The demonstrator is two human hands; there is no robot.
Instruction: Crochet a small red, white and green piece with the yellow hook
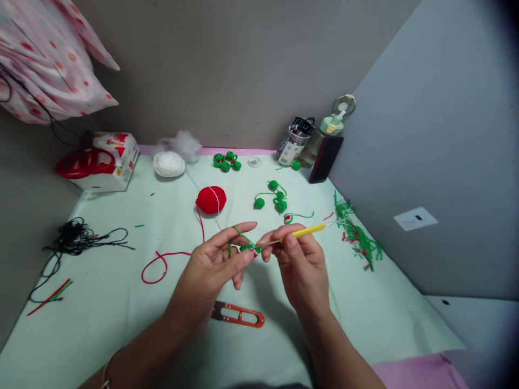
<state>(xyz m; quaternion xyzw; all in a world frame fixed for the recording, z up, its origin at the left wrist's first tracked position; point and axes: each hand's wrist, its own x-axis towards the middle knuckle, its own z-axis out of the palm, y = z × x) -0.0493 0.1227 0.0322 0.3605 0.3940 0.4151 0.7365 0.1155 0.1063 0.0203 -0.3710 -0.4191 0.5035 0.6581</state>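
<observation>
My left hand [214, 262] pinches a small green crochet piece [246, 247], with green yarn looped over its forefinger. My right hand [298, 259] grips a yellow-handled crochet hook [308, 231] whose metal tip meets the green piece. Both hands hover above the pale green table cover [121, 324]. A red yarn ball [211, 199] lies just beyond them, its red strand [160, 265] curling to the left of my left hand. Orange thread snips [239, 314] lie on the cover below my hands.
Several finished green balls [226, 161] and more green balls [278, 197] lie farther back. Green yarn scraps [359, 237] pile at the right. White yarn [169, 163], a tissue box [109, 162], black cord [73, 237], a jar [292, 143], a bottle [324, 135] and a phone [325, 159] stand around.
</observation>
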